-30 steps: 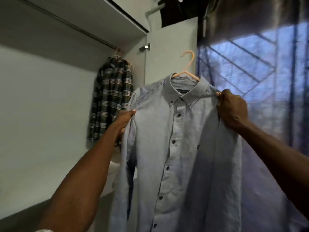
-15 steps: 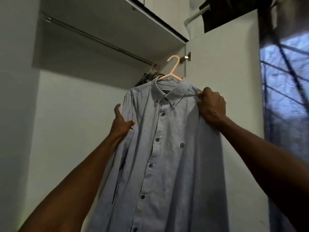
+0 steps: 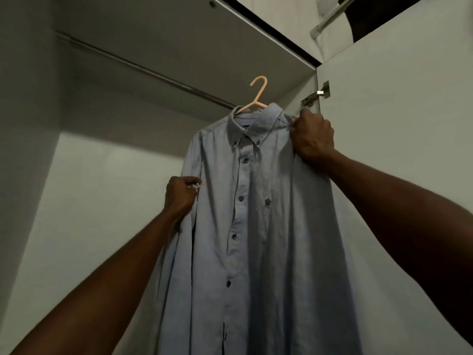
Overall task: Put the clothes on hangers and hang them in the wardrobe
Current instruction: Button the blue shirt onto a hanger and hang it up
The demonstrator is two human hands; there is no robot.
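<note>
A light blue button-down shirt point(image 3: 258, 226) hangs on a peach plastic hanger point(image 3: 258, 94), held up inside the open wardrobe. My right hand point(image 3: 311, 138) grips the shirt's right shoulder over the hanger arm. Lower down, my left hand point(image 3: 180, 194) pinches the shirt's left sleeve edge. The hanger's hook stands free in the air, just below and in front of the metal clothes rail point(image 3: 143, 70). The plaid shirt seen earlier is hidden behind the blue one.
The wardrobe's top shelf point(image 3: 204, 39) runs above the rail. Its open door point(image 3: 399, 149) stands at the right with a metal hinge point(image 3: 317, 94). The pale back wall point(image 3: 102, 201) fills the left.
The shirt has risen toward the rail and moved deeper into the wardrobe. My left hand slid down from the shoulder and now pinches the sleeve edge. The view has tilted up.
</note>
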